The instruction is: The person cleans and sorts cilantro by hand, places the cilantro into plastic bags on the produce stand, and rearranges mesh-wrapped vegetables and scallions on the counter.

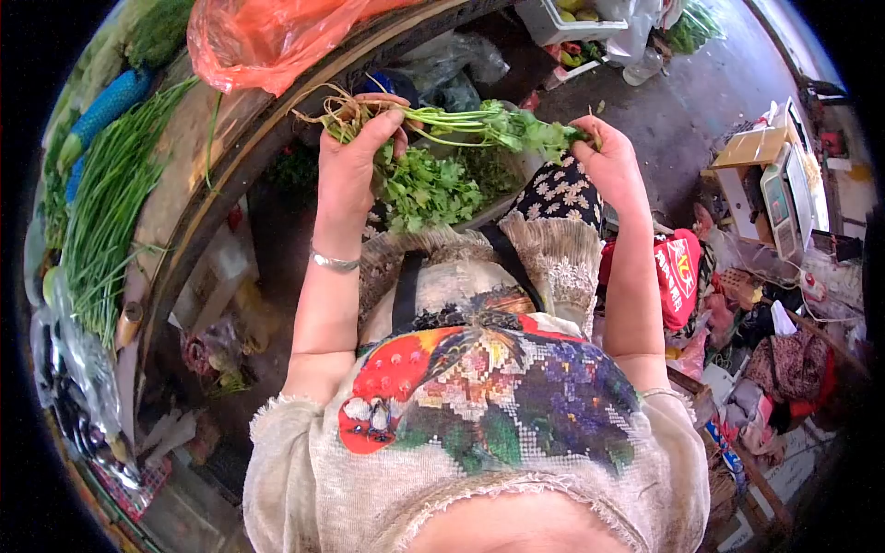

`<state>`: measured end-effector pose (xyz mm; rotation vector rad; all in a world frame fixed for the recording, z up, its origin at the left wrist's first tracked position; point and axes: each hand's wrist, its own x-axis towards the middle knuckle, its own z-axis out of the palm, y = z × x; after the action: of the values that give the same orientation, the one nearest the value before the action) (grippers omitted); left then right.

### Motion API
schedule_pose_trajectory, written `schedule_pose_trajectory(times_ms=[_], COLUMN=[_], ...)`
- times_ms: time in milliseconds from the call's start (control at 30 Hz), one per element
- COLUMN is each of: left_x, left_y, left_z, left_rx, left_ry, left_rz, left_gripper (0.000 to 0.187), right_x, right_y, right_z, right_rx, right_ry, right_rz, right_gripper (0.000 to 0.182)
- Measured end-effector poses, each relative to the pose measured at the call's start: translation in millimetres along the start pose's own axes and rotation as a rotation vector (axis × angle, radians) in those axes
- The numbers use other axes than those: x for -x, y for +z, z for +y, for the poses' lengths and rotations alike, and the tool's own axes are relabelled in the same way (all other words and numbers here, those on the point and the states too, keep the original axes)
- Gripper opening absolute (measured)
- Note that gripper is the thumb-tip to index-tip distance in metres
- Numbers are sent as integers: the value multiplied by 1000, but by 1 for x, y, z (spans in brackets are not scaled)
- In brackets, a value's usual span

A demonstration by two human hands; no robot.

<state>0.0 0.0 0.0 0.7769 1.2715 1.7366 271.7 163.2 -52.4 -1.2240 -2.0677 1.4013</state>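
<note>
Market floor lies below; left hand (355, 157) grasps the root end of a coriander bunch (461, 124), right hand (604, 157) pinches its leafy end above a basin (516, 170).

Both arms are raised and extended forward from the torso, forearms bare and roughly parallel. The left hand (355, 152) is closed in a grip, fingers curled over and thumb pressed across, with a metal bangle at the wrist. The right hand (604, 157) is likewise closed, fingertips pinched together, wrist bent slightly inward.
</note>
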Motion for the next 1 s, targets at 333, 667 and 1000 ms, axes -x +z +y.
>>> schedule_pose_trajectory(times_ms=[333, 667, 1000], left_x=[11, 10, 10], left_y=[34, 29, 30], left_z=[-17, -11, -26], left_rx=[-194, 4, 137], left_ry=[-158, -301, -323], left_rz=[-143, -361, -422], left_gripper=[17, 58, 71], right_x=[20, 17, 21], right_y=[60, 41, 77], right_z=[-80, -61, -74], right_rx=[-330, -498, -552], right_ry=[-259, -62, -86], right_rz=[-196, -28, -150], right_gripper=[50, 24, 17])
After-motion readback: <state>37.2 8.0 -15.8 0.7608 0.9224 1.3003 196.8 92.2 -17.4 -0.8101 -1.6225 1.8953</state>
